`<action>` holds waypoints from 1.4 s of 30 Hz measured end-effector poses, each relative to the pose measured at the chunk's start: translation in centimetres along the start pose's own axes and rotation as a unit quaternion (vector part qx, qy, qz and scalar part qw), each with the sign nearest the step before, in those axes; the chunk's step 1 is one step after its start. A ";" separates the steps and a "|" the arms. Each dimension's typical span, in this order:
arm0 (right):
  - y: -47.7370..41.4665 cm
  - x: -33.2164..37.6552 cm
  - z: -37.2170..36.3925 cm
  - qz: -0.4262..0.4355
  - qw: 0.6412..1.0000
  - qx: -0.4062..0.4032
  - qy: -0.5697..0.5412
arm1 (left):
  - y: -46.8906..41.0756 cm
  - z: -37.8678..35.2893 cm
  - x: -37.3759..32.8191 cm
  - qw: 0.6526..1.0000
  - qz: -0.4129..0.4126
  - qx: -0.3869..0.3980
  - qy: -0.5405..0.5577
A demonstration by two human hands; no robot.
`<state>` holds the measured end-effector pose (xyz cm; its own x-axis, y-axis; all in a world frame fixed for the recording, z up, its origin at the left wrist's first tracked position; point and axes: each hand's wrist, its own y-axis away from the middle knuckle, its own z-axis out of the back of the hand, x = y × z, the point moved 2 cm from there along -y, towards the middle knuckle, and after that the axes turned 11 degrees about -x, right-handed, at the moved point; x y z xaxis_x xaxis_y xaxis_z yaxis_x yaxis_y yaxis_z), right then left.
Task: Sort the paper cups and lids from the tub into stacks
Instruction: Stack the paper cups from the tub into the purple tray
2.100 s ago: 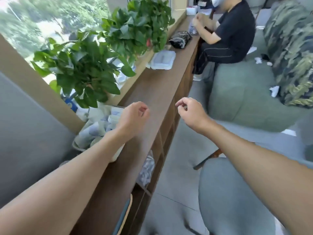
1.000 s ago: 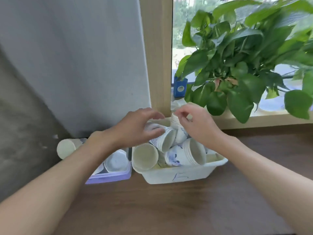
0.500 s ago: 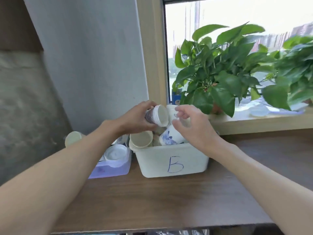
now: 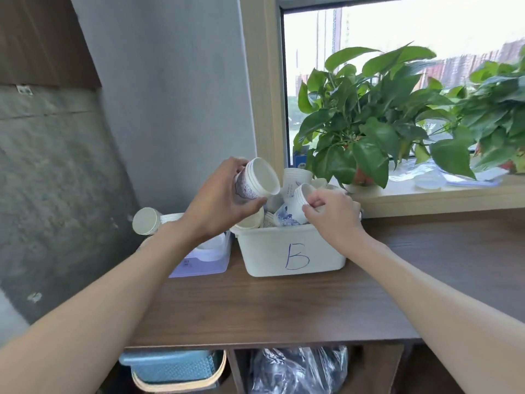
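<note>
Left hand (image 4: 220, 201) grips a blue-patterned white paper cup (image 4: 254, 180); right hand (image 4: 333, 213) pinches the rim of a second cup (image 4: 292, 207) in the white plastic tub (image 4: 267, 251). Nesting likely goes best coaxially, unforced.

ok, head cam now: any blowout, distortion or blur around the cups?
Head view: sky in the window blown out white; window frame leans from wide-angle distortion; paper cup in the left hand and the B on the tub read sharp.
</note>
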<state>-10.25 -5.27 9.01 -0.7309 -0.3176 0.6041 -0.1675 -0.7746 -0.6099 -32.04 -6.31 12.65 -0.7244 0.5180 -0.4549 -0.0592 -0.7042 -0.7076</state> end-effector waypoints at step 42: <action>10.1 9.5 -20.2 -0.018 0.918 0.258 -0.301 | 17.2 3.7 15.2 0.956 0.267 -0.091 0.083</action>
<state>-32.22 -5.04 -1.75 -0.2066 -0.4107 0.8881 0.2641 -0.8974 -0.3536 -46.65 -12.38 -4.45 -0.4983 0.1887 -0.8462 0.4195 -0.8017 -0.4258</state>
